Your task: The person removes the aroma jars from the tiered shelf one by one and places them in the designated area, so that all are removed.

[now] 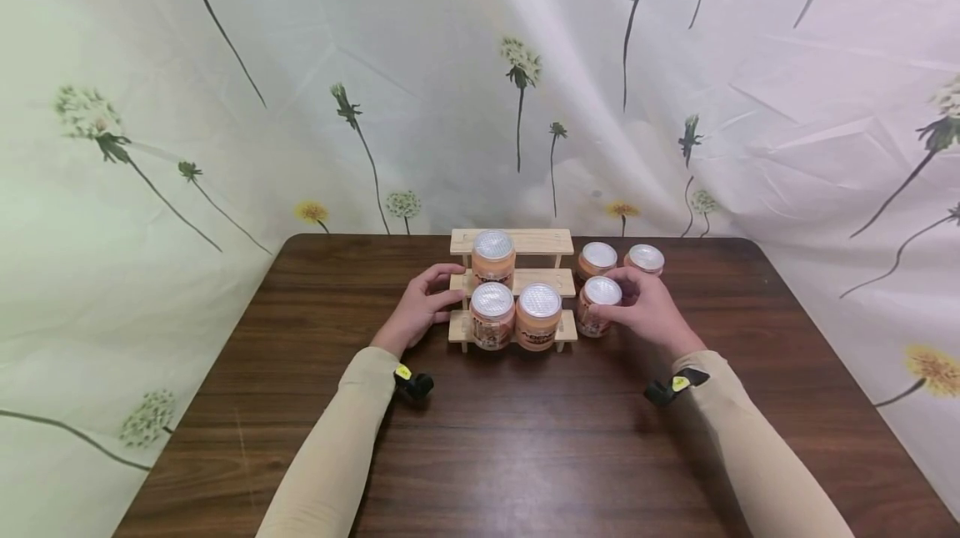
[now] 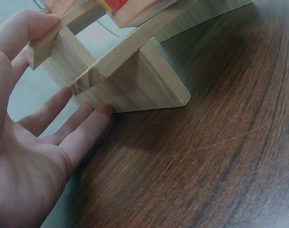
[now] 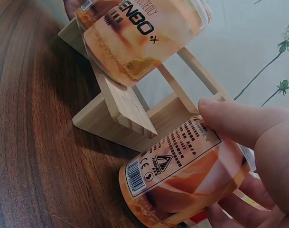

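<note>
A three-step wooden rack stands on the table. Its lowest step bears two orange-labelled jars with clear lids, a left jar and a right jar. One more jar sits on the middle step at the left. My left hand rests against the rack's left end, fingertips at the side panel and thumb near a step's end. With thumb and fingers round it, my right hand grips a jar just right of the rack; its printed label faces the wrist camera.
Two other jars stand behind my right hand, a nearer-to-rack jar and a far-right jar. The dark wood table ends at the back against a hanging cloth printed with dandelions.
</note>
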Demonstrator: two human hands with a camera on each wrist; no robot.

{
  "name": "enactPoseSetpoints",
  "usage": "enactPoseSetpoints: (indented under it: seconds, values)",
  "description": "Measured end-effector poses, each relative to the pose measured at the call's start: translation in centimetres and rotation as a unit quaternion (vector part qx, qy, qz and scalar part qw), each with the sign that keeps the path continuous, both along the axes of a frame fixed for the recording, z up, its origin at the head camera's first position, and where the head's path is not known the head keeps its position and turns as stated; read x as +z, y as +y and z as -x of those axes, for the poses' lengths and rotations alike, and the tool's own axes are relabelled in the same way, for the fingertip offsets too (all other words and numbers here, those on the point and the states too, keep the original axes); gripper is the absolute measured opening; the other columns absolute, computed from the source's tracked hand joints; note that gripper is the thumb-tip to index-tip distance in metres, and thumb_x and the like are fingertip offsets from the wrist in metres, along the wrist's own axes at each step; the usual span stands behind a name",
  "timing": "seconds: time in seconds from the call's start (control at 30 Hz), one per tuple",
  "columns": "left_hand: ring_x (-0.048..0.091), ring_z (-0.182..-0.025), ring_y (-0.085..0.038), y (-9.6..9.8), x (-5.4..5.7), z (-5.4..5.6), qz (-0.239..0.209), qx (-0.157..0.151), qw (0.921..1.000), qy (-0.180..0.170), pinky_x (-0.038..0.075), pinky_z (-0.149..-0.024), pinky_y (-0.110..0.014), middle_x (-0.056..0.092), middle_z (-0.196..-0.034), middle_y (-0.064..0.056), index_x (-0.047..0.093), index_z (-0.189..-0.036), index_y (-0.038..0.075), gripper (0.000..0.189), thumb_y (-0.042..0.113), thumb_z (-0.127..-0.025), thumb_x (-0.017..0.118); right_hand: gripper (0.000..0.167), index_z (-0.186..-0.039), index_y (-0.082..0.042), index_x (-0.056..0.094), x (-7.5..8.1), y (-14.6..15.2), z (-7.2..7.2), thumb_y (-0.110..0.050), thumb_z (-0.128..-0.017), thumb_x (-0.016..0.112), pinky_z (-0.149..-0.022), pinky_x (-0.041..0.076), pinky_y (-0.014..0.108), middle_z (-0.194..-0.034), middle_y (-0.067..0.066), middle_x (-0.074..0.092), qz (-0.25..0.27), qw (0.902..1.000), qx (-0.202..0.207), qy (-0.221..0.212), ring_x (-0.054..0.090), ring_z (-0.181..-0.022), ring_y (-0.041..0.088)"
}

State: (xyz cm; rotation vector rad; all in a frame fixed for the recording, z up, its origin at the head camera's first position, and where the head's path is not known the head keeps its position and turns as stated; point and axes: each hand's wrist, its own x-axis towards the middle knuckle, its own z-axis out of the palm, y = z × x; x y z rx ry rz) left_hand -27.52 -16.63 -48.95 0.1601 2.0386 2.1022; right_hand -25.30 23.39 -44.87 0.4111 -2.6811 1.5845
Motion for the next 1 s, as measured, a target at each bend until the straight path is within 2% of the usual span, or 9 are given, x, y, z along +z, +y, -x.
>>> enactPoseSetpoints:
  seconds: [0.3,0.53,0.73,0.83,1.0]
  values:
    - [0.063,-0.118,-0.027,0.1,0.0,-0.1,-0.003,0.003,1.0,-0.001,0.062,-0.084,-0.04,0.047,-0.149,-0.017,0.061,-0.138,0.015,0.04,0.011,-0.1,0.073,0.061,-0.134,-0.003,0.063,0.3,0.3,0.0,-0.025,-0.085,0.092,-0.087,0.053,0.027,-0.126,0.017,0.068,-0.015,0.9997,-0.008,-0.017,0.066,-0.108,0.026]
    - [0.064,-0.116,-0.026,0.0,0.0,-0.2,-0.002,0.0,1.0,0.001,0.062,-0.084,-0.041,0.045,-0.151,-0.018,0.06,-0.139,0.015,0.041,0.012,-0.101,0.073,0.061,-0.135,-0.002,0.063,0.8,0.4,-0.2,-0.02,-0.084,0.092,-0.089,0.053,0.025,-0.127,0.018,0.068,0.0,0.9997,0.003,-0.024,0.065,-0.112,0.029]
    - [0.063,-0.118,-0.027,0.0,0.0,-0.2,0.003,0.0,1.0,0.0,0.062,-0.084,-0.04,0.04,-0.156,-0.018,0.061,-0.139,0.017,0.041,0.014,-0.101,0.073,0.06,-0.137,0.0,0.061,1.2,0.7,-0.2,-0.018,-0.087,0.089,-0.087,0.054,0.024,-0.13,0.02,0.067,0.0,0.9996,0.015,-0.023,0.066,-0.114,0.03]
    - [0.063,-0.119,-0.027,0.0,-0.1,-0.2,0.003,0.001,1.0,0.0,0.062,-0.084,-0.04,0.04,-0.157,-0.018,0.06,-0.14,0.016,0.042,0.014,-0.101,0.073,0.055,-0.135,0.001,0.062,1.9,0.8,0.0,-0.019,-0.09,0.087,-0.086,0.054,0.022,-0.129,0.02,0.067,0.0,0.9999,0.012,-0.007,0.067,-0.112,0.032]
    - [0.063,-0.119,-0.027,0.0,0.0,-0.2,0.005,0.001,1.0,0.003,0.062,-0.084,-0.039,0.041,-0.155,-0.018,0.059,-0.141,0.015,0.043,0.015,-0.1,0.074,0.051,-0.134,0.003,0.061,3.4,0.5,0.3,-0.022,-0.095,0.081,-0.104,0.053,0.046,-0.131,0.021,0.065,0.004,0.9994,-0.002,0.034,0.066,-0.117,0.036]
